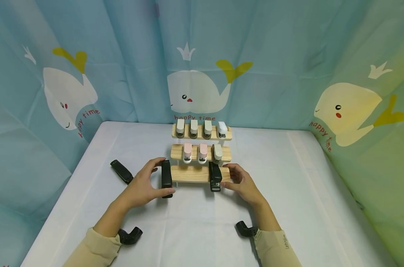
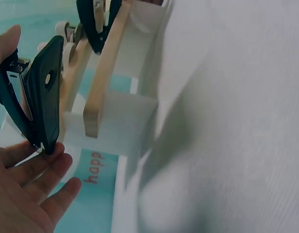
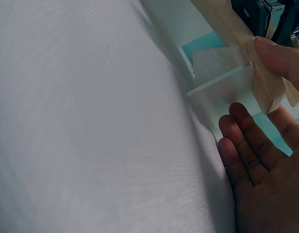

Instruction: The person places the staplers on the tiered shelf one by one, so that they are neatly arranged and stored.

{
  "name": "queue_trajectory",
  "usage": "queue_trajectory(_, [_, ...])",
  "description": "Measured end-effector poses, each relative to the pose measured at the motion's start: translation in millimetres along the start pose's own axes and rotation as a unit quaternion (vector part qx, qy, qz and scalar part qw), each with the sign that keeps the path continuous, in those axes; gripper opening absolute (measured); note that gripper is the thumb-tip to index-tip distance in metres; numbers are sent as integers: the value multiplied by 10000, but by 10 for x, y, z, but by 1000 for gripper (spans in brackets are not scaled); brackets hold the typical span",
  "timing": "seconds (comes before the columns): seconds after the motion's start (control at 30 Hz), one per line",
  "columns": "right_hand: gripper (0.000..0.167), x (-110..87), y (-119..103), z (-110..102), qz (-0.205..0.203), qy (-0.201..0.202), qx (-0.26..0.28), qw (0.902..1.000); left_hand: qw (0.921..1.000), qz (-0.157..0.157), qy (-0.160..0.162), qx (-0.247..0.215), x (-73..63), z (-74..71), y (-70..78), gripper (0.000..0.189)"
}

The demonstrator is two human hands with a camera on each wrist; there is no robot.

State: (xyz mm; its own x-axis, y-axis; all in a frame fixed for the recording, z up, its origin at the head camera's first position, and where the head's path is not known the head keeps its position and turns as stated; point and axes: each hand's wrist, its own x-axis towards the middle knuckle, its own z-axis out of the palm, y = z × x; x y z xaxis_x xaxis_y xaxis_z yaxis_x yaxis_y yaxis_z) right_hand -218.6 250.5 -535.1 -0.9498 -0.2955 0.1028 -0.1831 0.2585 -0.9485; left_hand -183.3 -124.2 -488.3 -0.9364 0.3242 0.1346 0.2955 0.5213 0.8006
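Observation:
My left hand holds a black stapler between thumb and fingers, just off the left end of the lowest wooden shelf. In the left wrist view this stapler is tilted, with the thumb at one end and fingertips at the other. My right hand grips the right end of the same shelf. Its thumb lies on the board in the right wrist view, with the index finger at the opposite edge. Another black stapler stands on that shelf, beside the right thumb.
Two pink staplers and a pale one stand on the middle shelf. Several pale staplers line the top shelf. A black stapler lies on the white table, left of my left hand. Whale-print curtains surround the table.

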Motion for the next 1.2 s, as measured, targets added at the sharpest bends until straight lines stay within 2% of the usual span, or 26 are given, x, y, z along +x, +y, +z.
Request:
queue_trajectory(0.23, [57,-1,-3,0,-11,-35,69,10000,9997,-140,-27,174,-28,76,65,108])
queue_trajectory(0.73, [57,1,2,-1,-7,-10,65,10000,9991,-166,-9,382,10,283,224,110])
queue_trajectory(1.07, [57,-6,-17,4,18,-21,80,10000,9987,-1,121,493,52,437,279,112])
queue_trajectory(1.2, [57,-8,-29,3,10,-11,89,10000,9985,-27,145,529,74,492,289,112])
